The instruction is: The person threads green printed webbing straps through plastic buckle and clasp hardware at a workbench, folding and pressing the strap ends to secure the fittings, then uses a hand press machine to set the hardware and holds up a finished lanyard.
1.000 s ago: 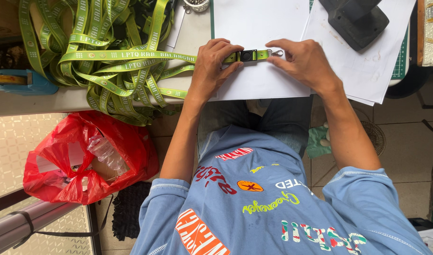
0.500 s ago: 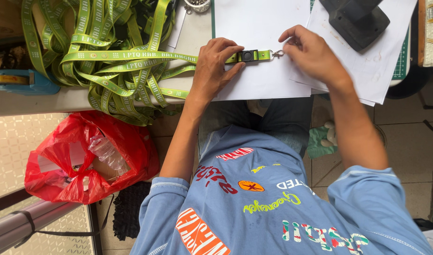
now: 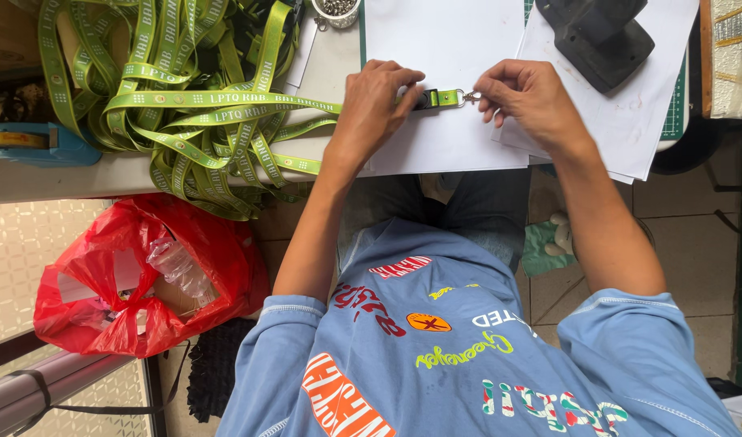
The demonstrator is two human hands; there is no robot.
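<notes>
My left hand pinches the end of a green printed lanyard strap at its black buckle, over white paper sheets on the table. My right hand grips the small metal clip at the tip of the short green strap end. The strap runs left from my left hand into a big tangled pile of green lanyards on the table's left part.
A black tool lies on the paper at the upper right. A small cup of metal parts stands at the top edge. A blue tape dispenser sits at the left. A red plastic bag of rubbish is on the floor.
My right hand has shifted from resting flat over the strap end to pinching the metal clip with its fingertips. My left hand keeps its hold on the buckle.
</notes>
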